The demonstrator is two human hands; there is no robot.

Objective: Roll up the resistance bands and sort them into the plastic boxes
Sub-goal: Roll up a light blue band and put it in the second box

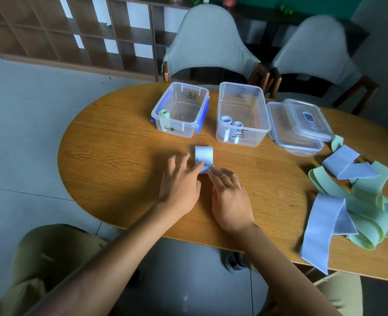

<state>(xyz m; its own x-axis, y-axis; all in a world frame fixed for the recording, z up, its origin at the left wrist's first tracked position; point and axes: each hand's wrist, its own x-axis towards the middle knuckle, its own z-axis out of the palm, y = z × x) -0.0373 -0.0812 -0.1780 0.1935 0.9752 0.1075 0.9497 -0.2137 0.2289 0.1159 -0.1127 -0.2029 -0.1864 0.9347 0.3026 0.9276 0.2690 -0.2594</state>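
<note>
Three bands are already rolled up and put away. One pale green rolled band (165, 114) stands in the near left corner of the small clear plastic box with blue clips (191, 130). Two pale blue rolled bands (230, 122) stand side by side at the near end of the bigger clear plastic box (256, 133).

A lot is left to do, I think. A loose pile of pale green and pale blue flat stretchy bands (357, 197) lies on the right side of the oval wooden table (120, 156), well apart from the boxes. Two clear plastic lids (302, 124) are stacked just beside the bigger box.

One short pale blue band (204, 157) lies flat on the table, just in front of the two boxes. Its near end looks curled up a little, so it seems the rolling has only just started.

The left hand (180, 185) has its fingers nearly straight and a bit spread, and the fingertips (198, 166) press on the near left edge of this band. The right hand (230, 197) is the same, with its fingertips (212, 169) touching the near right edge. Neither hand wraps around the band.

When it is rolled, it probably goes in the bigger box with the other blue ones.
</note>
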